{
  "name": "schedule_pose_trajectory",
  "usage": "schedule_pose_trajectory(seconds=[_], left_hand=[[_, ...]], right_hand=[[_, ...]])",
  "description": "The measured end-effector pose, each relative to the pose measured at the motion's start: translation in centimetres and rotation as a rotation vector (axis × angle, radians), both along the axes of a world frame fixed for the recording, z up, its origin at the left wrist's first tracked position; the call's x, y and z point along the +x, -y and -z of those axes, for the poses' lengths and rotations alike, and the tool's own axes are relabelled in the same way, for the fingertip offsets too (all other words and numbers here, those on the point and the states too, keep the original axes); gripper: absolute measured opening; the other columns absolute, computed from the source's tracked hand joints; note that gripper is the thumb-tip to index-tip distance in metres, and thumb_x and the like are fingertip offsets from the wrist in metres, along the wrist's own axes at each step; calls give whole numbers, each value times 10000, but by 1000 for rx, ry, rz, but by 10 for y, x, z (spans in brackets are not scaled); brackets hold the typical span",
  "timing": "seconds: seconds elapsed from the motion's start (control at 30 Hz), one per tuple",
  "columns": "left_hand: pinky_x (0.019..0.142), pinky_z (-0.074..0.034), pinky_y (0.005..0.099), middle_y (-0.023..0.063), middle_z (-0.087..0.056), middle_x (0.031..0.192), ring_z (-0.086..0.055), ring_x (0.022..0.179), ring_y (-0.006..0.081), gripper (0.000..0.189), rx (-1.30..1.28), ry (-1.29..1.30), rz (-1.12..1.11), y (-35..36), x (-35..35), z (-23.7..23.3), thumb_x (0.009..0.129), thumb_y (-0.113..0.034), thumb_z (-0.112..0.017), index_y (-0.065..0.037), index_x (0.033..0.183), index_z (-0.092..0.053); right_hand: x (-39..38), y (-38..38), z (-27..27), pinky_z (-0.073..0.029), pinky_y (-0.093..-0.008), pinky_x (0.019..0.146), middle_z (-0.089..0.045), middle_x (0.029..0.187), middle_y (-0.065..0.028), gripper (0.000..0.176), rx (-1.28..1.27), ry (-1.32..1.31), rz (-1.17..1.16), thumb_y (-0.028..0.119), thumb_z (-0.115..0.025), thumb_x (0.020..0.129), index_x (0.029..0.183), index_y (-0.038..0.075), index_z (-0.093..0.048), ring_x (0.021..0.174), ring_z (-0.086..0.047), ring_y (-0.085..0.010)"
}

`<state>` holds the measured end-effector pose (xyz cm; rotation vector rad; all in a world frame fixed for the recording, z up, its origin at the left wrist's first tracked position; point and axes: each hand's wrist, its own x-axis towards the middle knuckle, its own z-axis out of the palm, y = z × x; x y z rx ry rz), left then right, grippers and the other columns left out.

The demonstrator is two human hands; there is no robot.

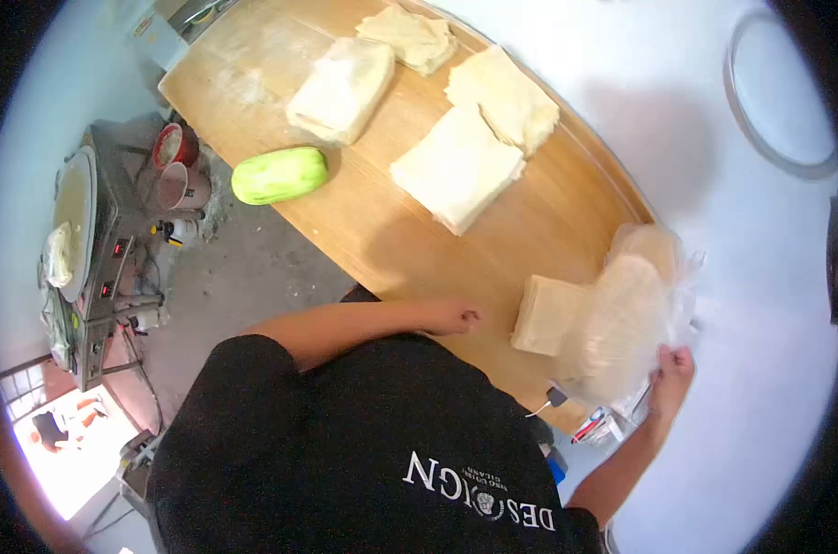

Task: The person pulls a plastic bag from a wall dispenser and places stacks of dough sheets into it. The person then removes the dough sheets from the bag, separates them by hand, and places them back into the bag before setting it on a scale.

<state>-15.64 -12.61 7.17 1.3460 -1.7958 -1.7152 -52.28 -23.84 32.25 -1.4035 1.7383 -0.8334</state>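
Observation:
My right hand point(675, 369) is closed on the edge of a clear plastic bag point(622, 319) at the table's right end. Pale, flat sheets show through the film. Against the bag lies a small squared stack of pale sheets point(541, 314). In front of my body, my left hand point(458, 317) is loosely curled over the table edge, with nothing visible in it. Farther up lie a larger stack of thin sheets point(460, 166), another fanned stack point(511, 97) touching it, and a plastic-wrapped stack point(343, 88).
A light green oblong gourd-like thing point(280, 175) lies at the wooden table's point(363, 208) left edge. More folded sheets point(408, 39) sit at the far side. On the left stand a round griddle point(75, 217) and buckets point(180, 187). A black plug point(555, 396) lies near the right end.

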Motion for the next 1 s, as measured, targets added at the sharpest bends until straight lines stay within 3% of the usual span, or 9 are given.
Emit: schedule_pose_trajectory(seconds=[0.27, 0.43, 0.5, 0.6, 0.7, 0.73, 0.8, 0.93, 1.0], left_hand=[[866, -507, 362, 127, -673, 1094, -634, 979, 219, 389, 134, 91, -286, -33, 159, 7, 865, -213, -645, -50, 1215, -599], [832, -510, 321, 70, -670, 1044, -617, 923, 151, 380, 208, 85, -551, -49, 182, -18, 870, -186, -656, -39, 1216, -598], [809, -511, 315, 47, -663, 1033, -609, 907, 134, 370, 414, -267, -790, -50, 171, -33, 884, -182, -654, -31, 1217, -597], [815, -506, 311, 38, -660, 1035, -605, 912, 130, 365, 420, -464, -890, -49, 155, -20, 901, -199, -647, -27, 1218, -596], [858, -495, 320, 52, -665, 1059, -610, 948, 144, 379, 324, -476, -680, -45, 164, -6, 902, -224, -654, -31, 1223, -593], [858, -495, 320, 52, -665, 1059, -610, 948, 144, 379, 315, -492, -682, -41, 172, -1, 902, -224, -654, -31, 1223, -593], [890, -487, 340, 65, -671, 1094, -617, 990, 168, 387, 86, -103, -499, -34, 195, 7, 901, -244, -655, -29, 1217, -597], [852, -508, 349, 122, -695, 1035, -656, 951, 204, 381, 82, -244, -656, -41, 245, 13, 839, -228, -660, -14, 1153, -639], [840, -509, 346, 110, -695, 1015, -653, 929, 194, 378, 61, -141, -626, -54, 272, 10, 850, -220, -658, -19, 1169, -631]], right_hand=[[187, 26, 43, -300, -231, 430, -471, 617, 44, 163, 122, 36, -259, 92, -652, 835, 737, 71, -523, 494, -398, -52], [269, 63, 24, -261, -216, 396, -485, 628, 48, 153, 0, -100, -552, 110, -659, 822, 731, 68, -544, 463, -375, -25], [313, 69, -3, -317, -246, 469, -440, 603, 47, 248, 182, 163, -528, 112, -677, 819, 683, 72, -473, 544, -398, -52], [372, 86, -12, -312, -237, 458, -444, 610, 39, 217, -4, 7, -665, 108, -681, 822, 710, 63, -501, 530, -394, -44], [445, 92, -13, -298, -230, 436, -457, 615, 32, 181, 149, 345, -726, 115, -685, 824, 735, 49, -542, 499, -388, -45], [471, 94, -14, -298, -230, 436, -457, 615, 32, 181, 143, 330, -734, 115, -685, 824, 735, 49, -542, 499, -388, -45], [525, 99, -15, -282, -229, 416, -473, 620, 26, 153, 188, 409, -752, 117, -684, 827, 763, 22, -582, 466, -381, -56], [641, 113, 4, -294, -236, 406, -502, 630, 2, 123, 253, 526, -791, 78, -690, 821, 787, -1, -601, 449, -407, -76], [697, 115, 17, -301, -238, 404, -511, 633, -6, 124, 268, 544, -817, 77, -691, 824, 787, 0, -600, 449, -420, -82]])
